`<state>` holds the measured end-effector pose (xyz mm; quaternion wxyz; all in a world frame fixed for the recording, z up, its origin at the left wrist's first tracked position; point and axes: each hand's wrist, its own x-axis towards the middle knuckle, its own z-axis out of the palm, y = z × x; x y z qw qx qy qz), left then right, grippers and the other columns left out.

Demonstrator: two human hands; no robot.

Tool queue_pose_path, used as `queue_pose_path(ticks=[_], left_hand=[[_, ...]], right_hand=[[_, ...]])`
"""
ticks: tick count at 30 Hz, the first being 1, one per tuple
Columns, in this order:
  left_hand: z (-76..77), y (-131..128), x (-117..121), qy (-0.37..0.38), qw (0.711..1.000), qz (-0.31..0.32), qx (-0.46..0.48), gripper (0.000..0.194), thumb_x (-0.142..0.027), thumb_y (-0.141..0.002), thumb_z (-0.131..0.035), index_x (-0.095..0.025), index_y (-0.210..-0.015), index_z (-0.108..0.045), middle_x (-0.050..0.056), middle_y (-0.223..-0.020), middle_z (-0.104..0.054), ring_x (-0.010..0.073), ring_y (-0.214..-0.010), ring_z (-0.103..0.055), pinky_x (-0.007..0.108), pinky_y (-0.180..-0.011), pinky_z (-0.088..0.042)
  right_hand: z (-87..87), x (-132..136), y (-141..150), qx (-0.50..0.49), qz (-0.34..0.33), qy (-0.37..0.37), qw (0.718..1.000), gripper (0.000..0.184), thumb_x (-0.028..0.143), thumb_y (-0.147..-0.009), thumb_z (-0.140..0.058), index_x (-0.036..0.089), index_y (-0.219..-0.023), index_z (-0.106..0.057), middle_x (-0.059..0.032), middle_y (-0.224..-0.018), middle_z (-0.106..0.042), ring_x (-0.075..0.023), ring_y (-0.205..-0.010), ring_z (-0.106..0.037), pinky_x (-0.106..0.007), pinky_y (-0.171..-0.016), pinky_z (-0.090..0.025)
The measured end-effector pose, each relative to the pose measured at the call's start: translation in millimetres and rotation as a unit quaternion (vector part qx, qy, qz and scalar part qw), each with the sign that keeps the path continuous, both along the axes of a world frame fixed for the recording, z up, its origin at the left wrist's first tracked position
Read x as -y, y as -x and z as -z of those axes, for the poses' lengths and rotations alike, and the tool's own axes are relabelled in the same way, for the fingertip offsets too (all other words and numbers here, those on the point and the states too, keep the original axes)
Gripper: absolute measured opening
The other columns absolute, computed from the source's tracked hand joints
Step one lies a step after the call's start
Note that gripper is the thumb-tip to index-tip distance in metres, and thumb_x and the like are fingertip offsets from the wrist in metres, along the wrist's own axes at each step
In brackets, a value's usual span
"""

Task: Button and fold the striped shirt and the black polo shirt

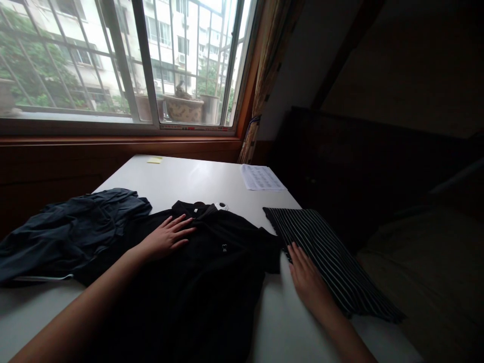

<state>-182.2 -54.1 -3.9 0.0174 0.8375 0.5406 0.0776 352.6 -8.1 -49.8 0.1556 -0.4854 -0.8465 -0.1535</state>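
A black short-sleeved shirt (212,282) lies spread out on the white table (189,179), its collar toward the window and a small light emblem on its chest. My left hand (170,236) rests flat on the shirt below the collar, fingers spread. Close to the end of the right sleeve is my right hand (304,272), its fingers stretched out at the edge of a striped dark garment (333,257). Whether its fingertips press on the sleeve or on the striped cloth I cannot tell. Left of the shirt, a crumpled dark blue garment (71,227) touches it.
A printed sheet of paper (261,177) lies at the table's far right corner, and a yellow note (155,160) at the far left. Behind the collar sits a small white round object (222,206). Past the table are a barred window (181,65) and a tied curtain (260,91).
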Motion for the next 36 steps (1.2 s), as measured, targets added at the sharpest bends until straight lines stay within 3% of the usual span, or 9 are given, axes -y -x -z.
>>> queue_pose_path(ticks=[15, 20, 23, 28, 32, 34, 36], left_hand=[[-0.6, 4.0, 7.4, -0.022, 1.0, 0.007, 0.02, 0.05, -0.052, -0.104, -0.04, -0.044, -0.153, -0.034, -0.002, -0.164, -0.028, 0.0272, -0.154, -0.018, 0.055, -0.124, -0.014], [-2.8, 1.0, 7.5, -0.005, 1.0, -0.008, 0.013, 0.05, -0.052, -0.104, -0.039, -0.043, -0.153, -0.036, -0.001, -0.164, -0.029, 0.0295, -0.154, -0.018, 0.058, -0.122, -0.017], [-4.3, -2.9, 14.4, -0.001, 1.0, -0.03, 0.005, 0.049, -0.049, -0.104, -0.041, -0.041, -0.152, -0.039, 0.002, -0.162, -0.035, 0.0322, -0.152, -0.023, 0.062, -0.119, -0.022], [-20.3, -15.8, 54.2, -0.009, 1.0, 0.003, 0.026, 0.044, -0.031, -0.101, -0.051, -0.038, -0.145, -0.05, 0.004, -0.153, -0.048, 0.0317, -0.144, -0.038, 0.057, -0.116, -0.032], [-46.2, -33.4, 109.2, 0.026, 0.996, 0.046, 0.065, 0.024, -0.023, -0.098, -0.054, -0.03, -0.118, -0.066, 0.006, -0.123, -0.064, 0.0238, -0.118, -0.055, 0.039, -0.103, -0.046], [-56.3, -41.8, 140.0, 0.06, 0.995, 0.037, 0.069, 0.011, -0.024, -0.092, -0.062, -0.027, -0.101, -0.067, 0.004, -0.108, -0.065, 0.0229, -0.103, -0.058, 0.037, -0.095, -0.048], [-62.1, -47.9, 169.9, 0.1, 0.992, 0.031, 0.076, 0.013, -0.025, -0.083, -0.072, -0.028, -0.094, -0.066, 0.002, -0.103, -0.065, 0.0227, -0.098, -0.058, 0.037, -0.093, -0.047]], right_hand=[[-13.7, 2.9, -12.0, 0.018, -0.01, 0.049, 0.999, 0.057, 0.029, -0.104, -0.027, 0.013, -0.158, -0.03, -0.0133, -0.162, -0.033, -0.0277, -0.149, -0.033, -0.049, -0.115, -0.038], [-16.8, 9.6, -0.8, 0.014, 0.011, 0.04, 0.999, 0.056, 0.033, -0.103, -0.029, 0.011, -0.154, -0.038, -0.0165, -0.159, -0.038, -0.0312, -0.148, -0.034, -0.053, -0.114, -0.038], [-28.5, 22.7, 15.6, 0.001, -0.012, 0.031, 0.999, 0.056, 0.038, -0.101, -0.038, 0.014, -0.152, -0.041, -0.0157, -0.158, -0.04, -0.0341, -0.148, -0.032, -0.057, -0.115, -0.035], [-66.8, 59.0, 55.2, -0.054, -0.148, 0.09, 0.983, 0.05, 0.027, -0.096, -0.055, 0.028, -0.146, -0.049, -0.0087, -0.152, -0.047, -0.0298, -0.144, -0.037, -0.053, -0.116, -0.037], [-99.7, 92.2, 89.3, -0.084, -0.272, 0.217, 0.934, 0.037, 0.018, -0.091, -0.061, 0.027, -0.127, -0.063, -0.0085, -0.129, -0.063, -0.0249, -0.123, -0.056, -0.044, -0.103, -0.048], [-111.4, 107.2, 105.3, -0.071, -0.306, 0.285, 0.905, 0.034, 0.02, -0.087, -0.07, 0.026, -0.12, -0.066, -0.0066, -0.116, -0.067, -0.0224, -0.107, -0.061, -0.039, -0.093, -0.051], [-117.4, 119.9, 119.2, -0.039, -0.33, 0.334, 0.882, 0.04, 0.029, -0.079, -0.081, 0.027, -0.117, -0.068, -0.0045, -0.112, -0.069, -0.0212, -0.098, -0.063, -0.034, -0.084, -0.051]])
